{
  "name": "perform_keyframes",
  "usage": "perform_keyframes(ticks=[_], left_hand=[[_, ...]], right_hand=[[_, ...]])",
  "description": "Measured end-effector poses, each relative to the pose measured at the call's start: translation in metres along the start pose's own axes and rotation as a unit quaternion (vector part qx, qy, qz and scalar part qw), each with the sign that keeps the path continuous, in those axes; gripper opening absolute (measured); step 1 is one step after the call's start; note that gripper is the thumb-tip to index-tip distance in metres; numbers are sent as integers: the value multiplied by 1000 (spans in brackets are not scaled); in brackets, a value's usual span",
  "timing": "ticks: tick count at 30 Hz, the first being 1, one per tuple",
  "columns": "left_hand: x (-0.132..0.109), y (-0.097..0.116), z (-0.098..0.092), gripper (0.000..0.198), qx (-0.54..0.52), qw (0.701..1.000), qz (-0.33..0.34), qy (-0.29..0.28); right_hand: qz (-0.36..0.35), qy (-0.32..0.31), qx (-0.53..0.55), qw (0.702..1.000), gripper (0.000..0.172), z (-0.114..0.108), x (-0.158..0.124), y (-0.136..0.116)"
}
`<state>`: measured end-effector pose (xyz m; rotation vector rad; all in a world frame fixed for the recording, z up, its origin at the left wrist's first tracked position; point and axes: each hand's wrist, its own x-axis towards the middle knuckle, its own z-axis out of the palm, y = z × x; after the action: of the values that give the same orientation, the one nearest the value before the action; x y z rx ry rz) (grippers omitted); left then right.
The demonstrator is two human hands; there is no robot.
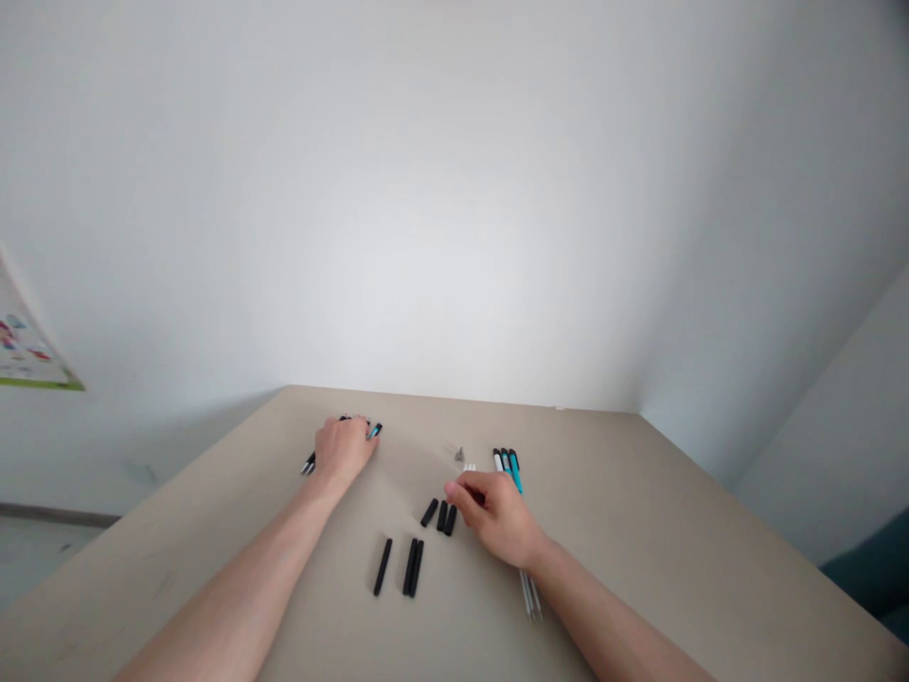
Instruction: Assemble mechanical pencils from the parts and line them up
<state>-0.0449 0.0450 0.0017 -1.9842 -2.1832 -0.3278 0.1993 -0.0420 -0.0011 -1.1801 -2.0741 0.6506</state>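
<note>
My left hand point(345, 450) is lowered over a small group of pens at the far left, its fingers closed round a pen with a blue and black end point(375, 431). Dark pen tips point(308, 464) stick out on its near side. My right hand point(497, 516) hovers or rests at the middle right, thumb and fingers curled together; whatever they hold is hidden. Close to its fingertips lie three short black tubes point(430, 512). Small white pieces point(470, 467) show just behind it. Beyond it are pen barrels point(512, 464) in white, blue and black; thin pen refills point(529, 597) emerge below the wrist.
Three longer black tubes point(383, 566) lie on the beige table point(341, 635) nearer to me. A tiny pile of grey metal bits point(459, 455), perhaps springs, sits at the middle back. A white wall point(454, 237) rises behind the table's far edge.
</note>
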Motion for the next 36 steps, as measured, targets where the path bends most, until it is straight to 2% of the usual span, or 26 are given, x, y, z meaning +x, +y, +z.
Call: perform_keyframes(ticks=[6,14,18,21,26,30,36], left_hand=[[-4,2,-7,27,8,1000,-8,-27],[-1,-1,-5,29,14,998,-34,-41],[-4,0,-4,35,15,999,-45,-11],[-7,1,0,44,11,998,-58,7],[-7,-1,15,50,-16,997,-55,-49],[-6,-3,25,51,-11,997,-57,-53],[-8,1,24,52,-6,996,-66,-53]], right_hand=[[-1,-4,3,1000,44,0,0,2],[-4,-7,2,1000,45,1,-1,4],[-7,-6,2,1000,45,1,-1,4],[-7,-5,3,1000,45,1,0,4],[-7,2,2,1000,45,1,-1,4],[-13,9,-3,1000,44,-1,-1,3],[-8,43,-21,999,42,-8,2,9]])
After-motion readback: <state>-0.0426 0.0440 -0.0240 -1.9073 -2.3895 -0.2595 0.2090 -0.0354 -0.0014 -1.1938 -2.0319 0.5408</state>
